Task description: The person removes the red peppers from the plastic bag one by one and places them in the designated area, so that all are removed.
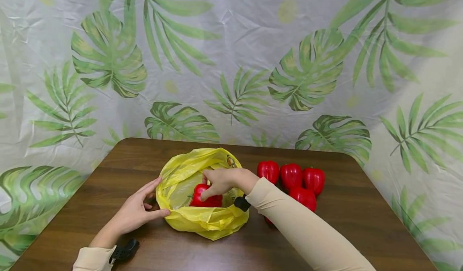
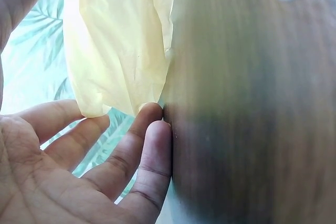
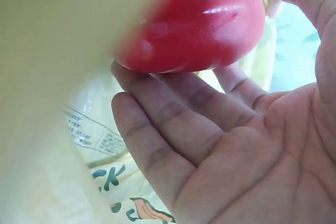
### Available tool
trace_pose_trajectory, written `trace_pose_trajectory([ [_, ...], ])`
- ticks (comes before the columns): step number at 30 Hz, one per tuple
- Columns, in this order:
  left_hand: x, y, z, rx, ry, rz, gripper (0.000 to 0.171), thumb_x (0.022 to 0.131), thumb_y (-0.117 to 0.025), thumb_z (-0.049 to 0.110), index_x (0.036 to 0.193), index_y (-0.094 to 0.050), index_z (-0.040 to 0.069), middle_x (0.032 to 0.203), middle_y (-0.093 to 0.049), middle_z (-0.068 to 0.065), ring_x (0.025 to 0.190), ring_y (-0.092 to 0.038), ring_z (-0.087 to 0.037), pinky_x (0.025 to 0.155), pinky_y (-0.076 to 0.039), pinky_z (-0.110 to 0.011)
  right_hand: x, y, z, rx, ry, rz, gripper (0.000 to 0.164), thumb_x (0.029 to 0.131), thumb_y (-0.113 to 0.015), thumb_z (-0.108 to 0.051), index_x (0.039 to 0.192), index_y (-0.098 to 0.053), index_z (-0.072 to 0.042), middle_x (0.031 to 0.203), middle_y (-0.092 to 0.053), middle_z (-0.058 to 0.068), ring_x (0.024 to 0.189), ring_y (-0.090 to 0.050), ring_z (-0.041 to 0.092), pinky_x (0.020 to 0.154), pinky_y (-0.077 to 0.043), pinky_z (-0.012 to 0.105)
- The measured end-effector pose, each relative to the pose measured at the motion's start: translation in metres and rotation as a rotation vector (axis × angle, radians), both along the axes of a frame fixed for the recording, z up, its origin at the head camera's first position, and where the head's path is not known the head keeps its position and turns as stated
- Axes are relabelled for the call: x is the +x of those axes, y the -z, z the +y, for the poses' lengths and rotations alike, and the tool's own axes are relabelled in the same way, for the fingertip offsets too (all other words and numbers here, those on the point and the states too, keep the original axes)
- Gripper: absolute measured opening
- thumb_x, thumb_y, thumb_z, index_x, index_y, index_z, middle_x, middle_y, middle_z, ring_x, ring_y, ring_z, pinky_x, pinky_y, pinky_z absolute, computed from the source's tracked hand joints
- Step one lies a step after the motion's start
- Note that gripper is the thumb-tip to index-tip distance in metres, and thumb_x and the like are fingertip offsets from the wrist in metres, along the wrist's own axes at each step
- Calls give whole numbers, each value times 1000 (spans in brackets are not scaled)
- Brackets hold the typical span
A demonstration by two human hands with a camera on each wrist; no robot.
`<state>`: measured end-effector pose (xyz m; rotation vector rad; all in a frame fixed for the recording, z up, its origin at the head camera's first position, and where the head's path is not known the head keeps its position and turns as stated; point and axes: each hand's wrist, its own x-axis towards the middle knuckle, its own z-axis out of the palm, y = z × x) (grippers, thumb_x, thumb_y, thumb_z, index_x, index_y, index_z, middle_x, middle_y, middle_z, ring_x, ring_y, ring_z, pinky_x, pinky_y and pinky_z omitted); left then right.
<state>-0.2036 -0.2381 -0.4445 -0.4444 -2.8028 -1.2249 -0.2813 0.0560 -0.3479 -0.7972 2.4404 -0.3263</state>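
Note:
A yellow plastic bag [image 1: 207, 218] stands on the table with its mouth spread wide. Inside that mouth my right hand [image 1: 220, 181] holds a red bell pepper [image 1: 206, 196], thumb on one side and fingers on the other. The right wrist view shows the glossy pepper [image 3: 210, 30] between thumb and fingers, with printed bag film beyond. At the bag's left side rests my left hand [image 1: 139, 206], thumb and fingers apart. The left wrist view shows its fingers [image 2: 123, 156] loosely extended, touching the lower part of the bag [image 2: 118, 40].
Right of the bag, several red bell peppers [image 1: 291, 176] sit grouped, partly hidden by the right forearm [image 1: 300, 222]. The brown wooden table [image 1: 347, 206] ends at a leaf-patterned cloth [image 1: 231, 62] behind. Each wrist wears a black strap [image 1: 124, 251].

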Motion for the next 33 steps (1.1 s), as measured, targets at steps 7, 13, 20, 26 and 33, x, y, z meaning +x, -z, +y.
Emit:
trace_pose_trajectory([
  [7,2,1,0,2,-3,-3,104,86,-91,42,167,-37,6,171,-37,-24,127,-62,-36,81,-59,-24,0,4,-1,-52,-8,-49,40,100,-73,-45,124,-50,-22,106,-62,2,92,-57,17,81,-48,29],
  [13,1,0,1,4,-7,-16,104,87,-90,43,168,-36,7,171,-36,-24,128,-63,-37,81,-60,-24,-4,6,-2,-83,-47,-89,46,104,-68,-42,143,-50,-25,127,-58,4,98,-58,19,84,-49,30],
  [20,0,-1,1,-6,-8,-12,104,87,-90,43,168,-35,7,171,-36,-25,128,-63,-37,81,-60,-24,-4,5,1,-115,-52,-127,42,104,-70,-42,138,-50,-27,129,-55,7,90,-56,17,77,-49,28],
  [26,-1,0,1,-11,-3,-2,105,86,-91,44,168,-36,7,171,-37,-24,127,-64,-36,81,-60,-23,-6,7,5,-138,-56,-114,39,103,-72,-43,131,-49,-28,127,-59,6,107,-57,20,87,-49,29],
  [33,-2,1,0,1,8,-4,105,87,-91,43,168,-35,7,172,-36,-23,128,-64,-36,82,-60,-24,-8,9,13,-172,-39,-127,42,102,-74,-42,132,-48,-28,125,-59,5,107,-57,20,85,-51,29],
])
